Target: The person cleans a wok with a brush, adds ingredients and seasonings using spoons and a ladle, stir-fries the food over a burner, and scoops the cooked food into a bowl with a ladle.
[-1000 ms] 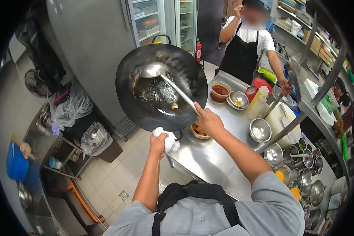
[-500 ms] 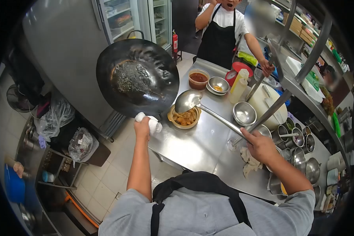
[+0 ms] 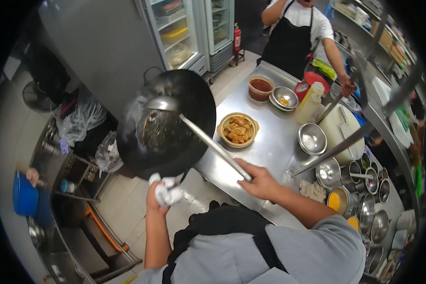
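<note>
My left hand (image 3: 157,199) is closed around a white cloth (image 3: 168,193) at the near rim of a large black wok (image 3: 189,109), which is held beside the steel table (image 3: 222,165). My right hand (image 3: 260,181) grips the handle of a long steel ladle (image 3: 208,139). The ladle's bowl is inside the wok, above a dark, glistening residue, and faint steam shows at the wok's left. A clay pot (image 3: 238,130) of browned food pieces stands on the table, right of the wok.
A tub of red sauce (image 3: 261,88), stacked steel bowls (image 3: 284,98), squeeze bottles (image 3: 311,104) and an empty bowl (image 3: 312,139) stand on the table. Several metal containers are at the right. Across the table a person in a black apron (image 3: 288,42) holds a metal post. Glass-door fridges (image 3: 173,28) stand behind.
Half a second ago the ladle was over the clay pot; now it is back inside the wok. My right hand has moved left, and the wok sits lower relative to the table, farther from the pot.
</note>
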A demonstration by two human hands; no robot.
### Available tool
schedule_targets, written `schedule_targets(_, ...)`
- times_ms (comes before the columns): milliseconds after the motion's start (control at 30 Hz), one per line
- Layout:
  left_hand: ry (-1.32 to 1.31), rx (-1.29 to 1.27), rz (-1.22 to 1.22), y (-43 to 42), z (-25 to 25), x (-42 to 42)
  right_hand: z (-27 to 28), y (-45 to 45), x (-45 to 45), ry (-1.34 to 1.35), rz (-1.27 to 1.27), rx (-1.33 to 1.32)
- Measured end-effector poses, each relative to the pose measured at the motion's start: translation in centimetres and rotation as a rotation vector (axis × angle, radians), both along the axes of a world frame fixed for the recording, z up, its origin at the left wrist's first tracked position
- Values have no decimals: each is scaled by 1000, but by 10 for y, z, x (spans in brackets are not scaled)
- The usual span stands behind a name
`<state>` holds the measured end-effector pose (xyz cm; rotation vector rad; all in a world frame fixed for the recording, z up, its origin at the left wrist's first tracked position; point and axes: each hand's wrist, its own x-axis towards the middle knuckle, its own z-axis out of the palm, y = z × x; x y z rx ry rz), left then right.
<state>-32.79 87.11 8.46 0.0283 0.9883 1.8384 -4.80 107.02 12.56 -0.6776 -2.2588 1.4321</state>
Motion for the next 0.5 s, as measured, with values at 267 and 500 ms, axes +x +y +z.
schedule_targets(267, -27, -522, 794, -255, 20, 172, 2, -39, -100, -91, 667, -220)
schedule_targets(500, -163, -997, 1335, -406, 76, 374, -36, -105, -99, -356, 831, 59)
